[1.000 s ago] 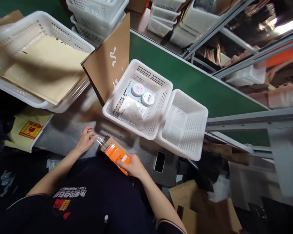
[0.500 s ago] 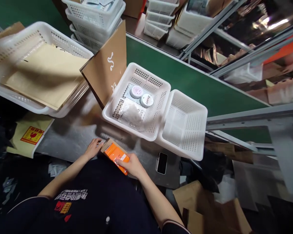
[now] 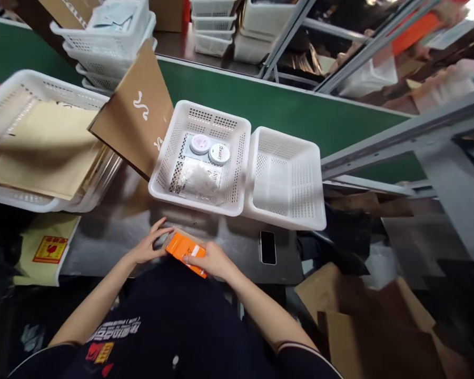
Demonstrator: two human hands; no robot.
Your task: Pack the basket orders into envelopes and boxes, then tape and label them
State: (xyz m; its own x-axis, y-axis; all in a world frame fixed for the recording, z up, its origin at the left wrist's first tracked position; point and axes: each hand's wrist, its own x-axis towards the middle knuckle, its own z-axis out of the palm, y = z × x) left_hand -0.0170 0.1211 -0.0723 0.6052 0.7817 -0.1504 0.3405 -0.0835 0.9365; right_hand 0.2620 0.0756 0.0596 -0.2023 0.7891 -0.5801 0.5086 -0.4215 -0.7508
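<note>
My right hand [image 3: 214,259] grips an orange packet [image 3: 180,245] by its right end, thumb on top. A brown cardboard edge shows along the packet's far side; whether the two are joined I cannot tell. My left hand [image 3: 152,245] is at the packet's left end, fingers spread and curved, fingertips close to or touching it. Beyond the hands stands a white perforated basket [image 3: 197,206] holding two round tins, a pink-lidded tin [image 3: 200,142] and a white-lidded tin [image 3: 219,153], along with a clear plastic bag [image 3: 200,180].
Another white basket [image 3: 286,179] adjoins it on the right. A phone [image 3: 267,247] lies on the metal table [image 3: 102,239]. At left, a large basket [image 3: 21,199] holds kraft envelopes [image 3: 43,142], beside an upright cardboard sheet [image 3: 136,113]. Opened cartons [image 3: 351,331] are at lower right.
My left hand has opened, its fingers spreading at the packet's end. The right hand keeps its grip on the orange packet. The whole view has shifted and turned slightly.
</note>
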